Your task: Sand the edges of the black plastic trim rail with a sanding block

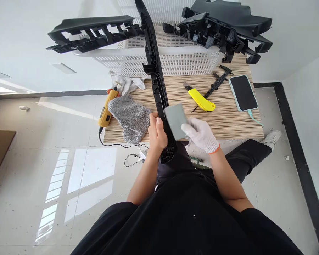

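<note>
My bare left hand (157, 136) is closed around the lower part of a long black plastic trim piece (155, 76), which stretches from near my lap up over the basket. In a white knitted glove, my right hand (199, 134) pinches a flat grey-green sheet, perhaps sandpaper (175, 120). The sheet lies against or just beside the trim's right edge; I cannot tell if they touch. Left of my bare hand a grey cloth (133, 117) lies crumpled on the table. A yellow utility knife (201, 100) rests beyond my gloved hand.
On the wooden table (228, 124) stands a white plastic basket (188, 60). Black plastic parts (93, 33) lie across its left side, and more black parts (225, 26) its right. A caliper (217, 83), a phone (244, 94), white gloves (127, 83) and a corded yellow tool (107, 108) surround the work.
</note>
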`<state>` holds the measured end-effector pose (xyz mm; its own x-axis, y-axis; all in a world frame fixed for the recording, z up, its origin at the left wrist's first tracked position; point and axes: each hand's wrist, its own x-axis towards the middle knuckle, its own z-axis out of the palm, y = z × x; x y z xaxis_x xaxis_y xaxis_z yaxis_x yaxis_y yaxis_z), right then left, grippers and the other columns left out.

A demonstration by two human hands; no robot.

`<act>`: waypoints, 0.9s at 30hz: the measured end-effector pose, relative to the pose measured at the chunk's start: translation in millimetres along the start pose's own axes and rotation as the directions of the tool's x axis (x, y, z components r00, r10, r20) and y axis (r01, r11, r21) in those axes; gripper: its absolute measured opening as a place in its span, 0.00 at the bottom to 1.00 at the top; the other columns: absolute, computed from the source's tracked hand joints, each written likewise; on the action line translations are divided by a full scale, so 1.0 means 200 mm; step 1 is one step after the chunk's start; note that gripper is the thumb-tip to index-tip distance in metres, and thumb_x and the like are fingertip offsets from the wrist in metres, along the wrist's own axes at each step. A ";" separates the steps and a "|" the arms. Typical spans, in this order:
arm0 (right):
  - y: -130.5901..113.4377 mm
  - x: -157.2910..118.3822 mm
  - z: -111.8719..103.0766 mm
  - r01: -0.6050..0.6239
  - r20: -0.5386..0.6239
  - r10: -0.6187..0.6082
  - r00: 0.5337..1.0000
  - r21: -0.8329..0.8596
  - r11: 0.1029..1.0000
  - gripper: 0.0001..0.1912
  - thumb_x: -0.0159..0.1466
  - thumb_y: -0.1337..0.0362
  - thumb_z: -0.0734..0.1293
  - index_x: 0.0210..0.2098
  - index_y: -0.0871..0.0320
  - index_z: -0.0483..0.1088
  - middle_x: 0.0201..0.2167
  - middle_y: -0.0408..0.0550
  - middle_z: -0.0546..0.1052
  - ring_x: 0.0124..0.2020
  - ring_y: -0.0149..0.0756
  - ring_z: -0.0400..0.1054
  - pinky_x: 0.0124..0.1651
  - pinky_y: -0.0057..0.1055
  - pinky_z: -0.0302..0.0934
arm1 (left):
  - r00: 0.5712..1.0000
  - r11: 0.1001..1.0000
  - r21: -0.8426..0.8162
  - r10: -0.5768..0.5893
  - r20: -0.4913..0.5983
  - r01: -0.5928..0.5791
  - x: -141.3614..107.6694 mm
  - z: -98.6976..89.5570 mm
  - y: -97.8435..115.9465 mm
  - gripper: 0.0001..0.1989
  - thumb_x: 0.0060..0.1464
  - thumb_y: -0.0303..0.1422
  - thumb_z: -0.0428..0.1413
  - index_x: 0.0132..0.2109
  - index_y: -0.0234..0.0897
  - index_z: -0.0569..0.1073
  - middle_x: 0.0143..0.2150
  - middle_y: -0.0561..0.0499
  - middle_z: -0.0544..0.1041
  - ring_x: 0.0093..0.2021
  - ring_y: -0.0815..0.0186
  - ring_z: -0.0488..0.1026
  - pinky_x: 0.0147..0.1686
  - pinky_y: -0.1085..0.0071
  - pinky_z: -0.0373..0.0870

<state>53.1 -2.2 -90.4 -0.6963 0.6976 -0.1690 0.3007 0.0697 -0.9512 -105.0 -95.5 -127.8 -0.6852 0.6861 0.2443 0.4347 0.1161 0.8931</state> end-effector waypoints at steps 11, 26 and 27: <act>0.01 0.01 0.00 -0.037 -0.031 0.044 0.999 0.203 0.978 0.20 0.64 0.45 0.69 0.31 0.56 0.68 0.20 0.38 0.70 0.20 0.27 0.66 0.23 0.24 0.60 | 1.000 0.999 0.021 -0.024 0.013 0.024 -0.01 -0.01 0.03 0.27 0.68 0.58 0.39 0.44 0.39 0.66 0.29 0.54 0.66 0.28 0.66 0.65 0.32 0.66 0.60; 0.10 0.00 0.00 0.143 -0.120 -0.099 0.988 0.453 0.880 0.19 0.66 0.53 0.65 0.52 0.51 0.75 0.42 0.44 0.79 0.28 0.29 0.70 0.23 0.25 0.65 | 0.890 0.946 -0.174 -0.181 0.418 0.274 0.05 -0.05 0.00 0.27 0.61 0.59 0.54 0.51 0.42 0.63 0.23 0.59 0.71 0.15 0.69 0.71 0.15 0.75 0.65; 0.10 0.01 0.00 0.133 -0.131 -0.084 0.988 0.436 0.890 0.18 0.66 0.51 0.65 0.51 0.51 0.75 0.44 0.45 0.79 0.28 0.29 0.69 0.23 0.25 0.64 | 0.894 0.949 -0.168 -0.180 0.411 0.268 0.05 -0.05 0.01 0.26 0.62 0.59 0.53 0.48 0.41 0.64 0.22 0.59 0.69 0.15 0.69 0.70 0.15 0.75 0.64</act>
<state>58.1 -0.2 -110.4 -0.6276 0.7767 -0.0534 -0.1097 -0.1561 -0.9816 -117.7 -94.9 -120.5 -0.4500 0.8877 -0.0974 0.1307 0.1734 0.9761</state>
